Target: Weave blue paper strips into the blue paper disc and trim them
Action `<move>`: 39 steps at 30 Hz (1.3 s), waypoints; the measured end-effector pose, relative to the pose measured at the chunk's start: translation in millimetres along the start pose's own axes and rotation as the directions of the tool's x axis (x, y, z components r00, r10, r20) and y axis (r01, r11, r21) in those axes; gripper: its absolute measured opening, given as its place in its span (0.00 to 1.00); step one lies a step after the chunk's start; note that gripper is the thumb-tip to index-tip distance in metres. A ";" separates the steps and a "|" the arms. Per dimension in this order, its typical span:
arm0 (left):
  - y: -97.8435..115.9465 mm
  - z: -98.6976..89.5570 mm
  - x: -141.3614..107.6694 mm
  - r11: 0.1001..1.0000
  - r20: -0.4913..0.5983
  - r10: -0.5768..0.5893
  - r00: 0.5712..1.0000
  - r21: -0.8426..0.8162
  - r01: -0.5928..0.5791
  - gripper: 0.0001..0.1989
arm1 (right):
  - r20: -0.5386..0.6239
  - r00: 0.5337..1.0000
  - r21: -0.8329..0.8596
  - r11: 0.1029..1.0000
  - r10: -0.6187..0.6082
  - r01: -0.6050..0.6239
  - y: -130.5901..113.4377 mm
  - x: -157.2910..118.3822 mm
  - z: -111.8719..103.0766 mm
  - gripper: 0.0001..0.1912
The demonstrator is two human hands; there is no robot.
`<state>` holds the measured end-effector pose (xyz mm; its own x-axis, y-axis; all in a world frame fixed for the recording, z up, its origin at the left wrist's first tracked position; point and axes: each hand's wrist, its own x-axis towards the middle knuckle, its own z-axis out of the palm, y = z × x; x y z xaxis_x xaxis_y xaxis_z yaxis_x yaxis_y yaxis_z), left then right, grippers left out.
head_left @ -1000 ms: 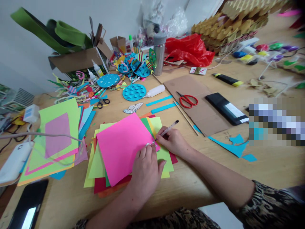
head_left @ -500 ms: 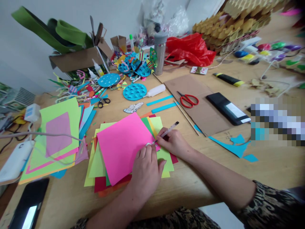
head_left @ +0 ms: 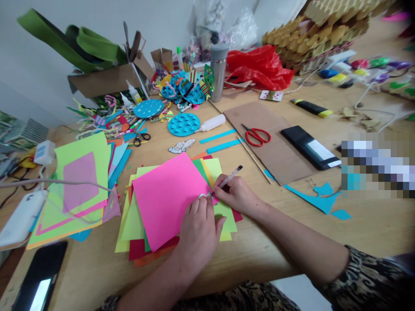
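Observation:
A bright pink sheet of paper [head_left: 168,201] tops a stack of coloured sheets [head_left: 134,229] on the table. My left hand [head_left: 198,226] lies flat on its lower right corner, fingers stretched out and thumb apart. The fingertips press on a small white paper cutout [head_left: 204,195], mostly covered by them. Just to the right, my right hand [head_left: 238,195] is closed round a pen [head_left: 231,176]. The pen tilts up to the right, its tip down by the cutout's edge; the exact contact is too small to tell.
Red-handled scissors [head_left: 257,137] lie on brown cardboard [head_left: 292,162] beside a phone [head_left: 309,147]. Fish-shaped paper cutouts [head_left: 182,146], a glue bottle [head_left: 212,122] and blue strips [head_left: 223,145] lie beyond the stack. More coloured paper [head_left: 81,142] is at left, crossed by a cable [head_left: 74,183].
The pen has tipped slightly in my right hand, its upper end a little to the left and lower. My left hand stays in place on the paper.

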<state>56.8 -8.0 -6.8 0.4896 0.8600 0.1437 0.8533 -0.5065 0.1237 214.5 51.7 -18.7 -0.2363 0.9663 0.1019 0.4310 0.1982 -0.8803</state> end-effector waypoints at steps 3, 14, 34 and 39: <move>0.1 0.0 0.1 1.000 0.007 -0.004 1.000 -0.004 0.004 0.23 | -0.006 1.000 -0.010 1.000 -0.004 0.003 0.0 0.3 0.3 0.07; -0.2 -1.2 1.0 1.000 0.015 -0.002 1.000 0.007 0.002 0.22 | -0.008 1.000 -0.040 0.999 -0.015 0.015 -2.1 -1.1 -1.6 0.08; -0.1 -1.2 -0.3 1.000 0.019 -0.003 1.000 -0.003 0.003 0.23 | -0.061 0.998 0.003 1.000 -0.028 0.028 -5.8 -4.2 -5.3 0.07; 1.8 -0.8 -1.6 1.000 -0.010 -0.005 1.000 0.003 0.005 0.24 | -0.047 0.986 0.023 0.987 -0.159 0.160 -7.2 -5.5 -8.2 0.08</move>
<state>57.4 -10.3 -6.1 0.4836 0.8619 0.1525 0.8563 -0.5019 0.1215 219.8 46.3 -9.1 -0.2611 0.9291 0.2620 0.3675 0.3466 -0.8630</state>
